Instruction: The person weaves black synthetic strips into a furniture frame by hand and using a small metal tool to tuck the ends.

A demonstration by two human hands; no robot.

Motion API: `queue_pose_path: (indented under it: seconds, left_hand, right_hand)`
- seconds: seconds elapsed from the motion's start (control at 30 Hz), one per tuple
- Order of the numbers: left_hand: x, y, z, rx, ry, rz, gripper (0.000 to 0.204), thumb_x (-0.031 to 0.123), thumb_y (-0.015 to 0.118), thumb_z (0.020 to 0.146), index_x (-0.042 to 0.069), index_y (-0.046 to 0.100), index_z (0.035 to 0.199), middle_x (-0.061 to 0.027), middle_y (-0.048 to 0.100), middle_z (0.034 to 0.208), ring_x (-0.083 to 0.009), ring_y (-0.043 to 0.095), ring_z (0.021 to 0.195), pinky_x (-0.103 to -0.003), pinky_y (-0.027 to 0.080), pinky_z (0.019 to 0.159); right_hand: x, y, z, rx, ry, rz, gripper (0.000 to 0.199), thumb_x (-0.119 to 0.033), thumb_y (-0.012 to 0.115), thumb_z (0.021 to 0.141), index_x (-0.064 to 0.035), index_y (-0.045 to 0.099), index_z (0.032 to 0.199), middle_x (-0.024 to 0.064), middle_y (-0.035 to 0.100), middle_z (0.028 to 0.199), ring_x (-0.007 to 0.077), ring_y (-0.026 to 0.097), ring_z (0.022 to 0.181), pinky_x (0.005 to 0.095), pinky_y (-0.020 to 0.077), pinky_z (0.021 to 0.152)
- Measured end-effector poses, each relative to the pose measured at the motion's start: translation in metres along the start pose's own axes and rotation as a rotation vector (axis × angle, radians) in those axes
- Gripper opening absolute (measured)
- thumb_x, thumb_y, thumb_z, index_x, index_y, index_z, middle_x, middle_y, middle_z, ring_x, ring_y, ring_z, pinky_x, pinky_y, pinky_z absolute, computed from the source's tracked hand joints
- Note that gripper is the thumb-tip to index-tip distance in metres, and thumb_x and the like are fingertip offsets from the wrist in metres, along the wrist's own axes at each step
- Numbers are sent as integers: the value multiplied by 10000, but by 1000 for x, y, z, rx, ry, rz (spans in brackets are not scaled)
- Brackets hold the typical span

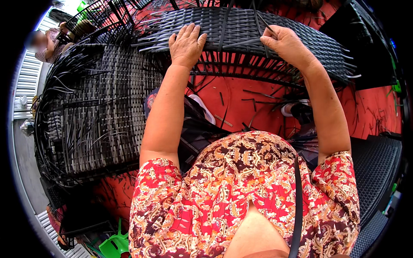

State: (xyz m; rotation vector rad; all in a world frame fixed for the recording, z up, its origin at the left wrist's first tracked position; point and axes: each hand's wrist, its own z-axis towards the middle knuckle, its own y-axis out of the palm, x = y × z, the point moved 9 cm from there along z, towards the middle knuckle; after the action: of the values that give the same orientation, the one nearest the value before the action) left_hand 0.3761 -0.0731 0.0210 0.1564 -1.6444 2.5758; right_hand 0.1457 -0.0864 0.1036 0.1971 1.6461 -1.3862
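In front of me lies a long dark grey woven panel (241,26), its loose strip ends sticking out at both short sides and bare bars showing along its near edge. My left hand (187,45) rests flat on the left part of the weave, fingers stretched out and holding nothing. Farther right, my right hand (286,45) pinches a flat dark plastic strip (245,43) between thumb and fingers. That strip runs left across the panel's near edge. Another thin strip rises beyond the pinching fingers.
A large grey woven piece (103,107) with shaggy strip ends stands at my left. Cut strips litter the red floor (232,99). Dark woven panels (374,172) stand at the right, a green plastic stool (115,244) at the lower left. Another person (53,45) sits at the far left.
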Motion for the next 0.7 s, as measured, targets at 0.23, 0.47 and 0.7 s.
queue_pose_path:
  seconds: [0.23, 0.47, 0.7]
  left_hand:
    - [2, 0, 1, -26, -17, -2, 507, 493, 318, 929, 190, 472, 1306, -9, 420, 1383, -171, 328, 1306, -413, 195, 1062]
    - [0, 0, -1, -18, -17, 19, 506, 493, 313, 932, 197, 467, 1311, -7, 415, 1387, -169, 324, 1310, -408, 190, 1067]
    - [3, -2, -2, 26, 7, -43, 493, 471, 339, 922, 175, 499, 1282, -18, 448, 1362, -178, 353, 1294, -426, 203, 1057]
  right_hand:
    - [61, 15, -8, -75, 202, 153, 194, -205, 596, 829, -21, 585, 768, 12, 536, 656, 100, 464, 625, 269, 409, 589]
    - [71, 20, -8, -45, 228, 180, 174, -154, 573, 873, -63, 515, 735, -64, 406, 613, 44, 354, 556, 217, 311, 507]
    - [83, 4, -14, -73, 332, 230, 175, -155, 573, 871, -83, 508, 724, -65, 403, 584, 41, 343, 490, 207, 281, 442]
